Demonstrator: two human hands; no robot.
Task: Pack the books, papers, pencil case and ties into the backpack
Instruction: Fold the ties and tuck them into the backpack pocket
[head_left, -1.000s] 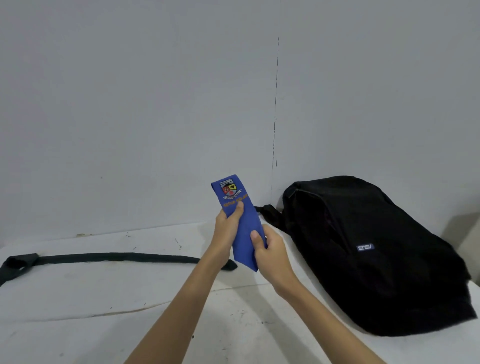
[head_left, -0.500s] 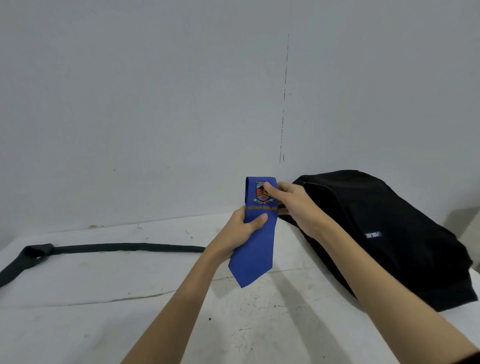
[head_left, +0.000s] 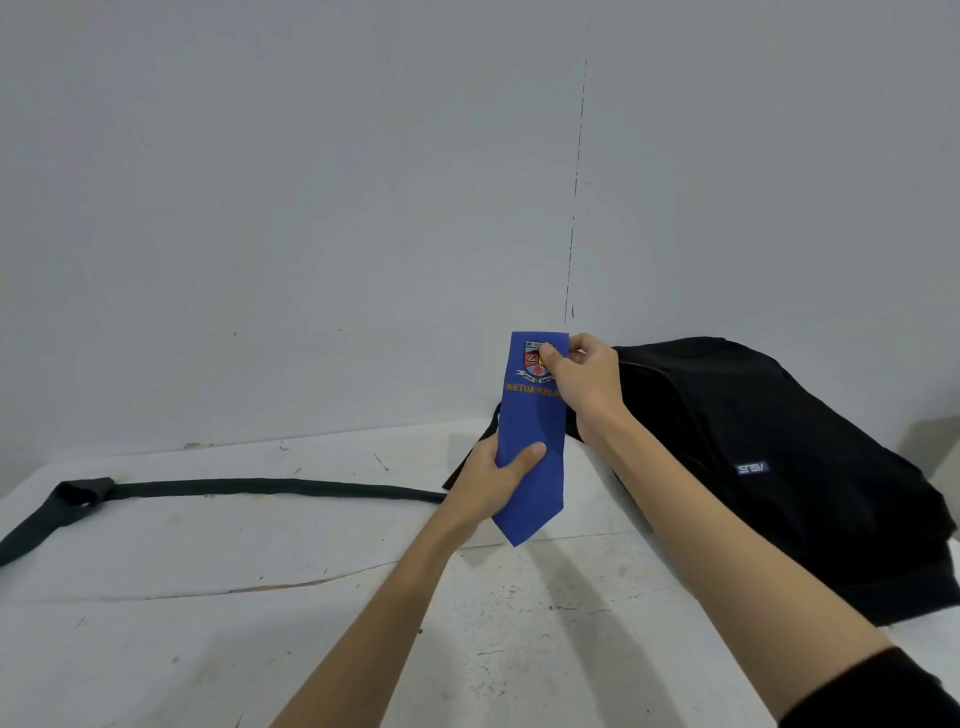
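A folded blue tie (head_left: 532, 426) with a school crest and orange lettering stands upright in the air above the white table (head_left: 208, 597). My left hand (head_left: 493, 483) grips its lower half, thumb across the front. My right hand (head_left: 584, 382) pinches its top right corner at the crest. The black backpack (head_left: 779, 467) lies on its side just right of the tie, its top end behind my right hand. A dark tie (head_left: 234, 488) is stretched flat on the table to the left. No books, papers or pencil case are in view.
A plain grey wall (head_left: 311, 208) with a vertical seam rises right behind the table. The table surface is scuffed and cracked, and its left edge falls away near the dark tie's wide end.
My right hand moved from the tie's lower part up to its top corner. The tie shifted right toward the backpack and stands more upright. The view has also shifted a little.
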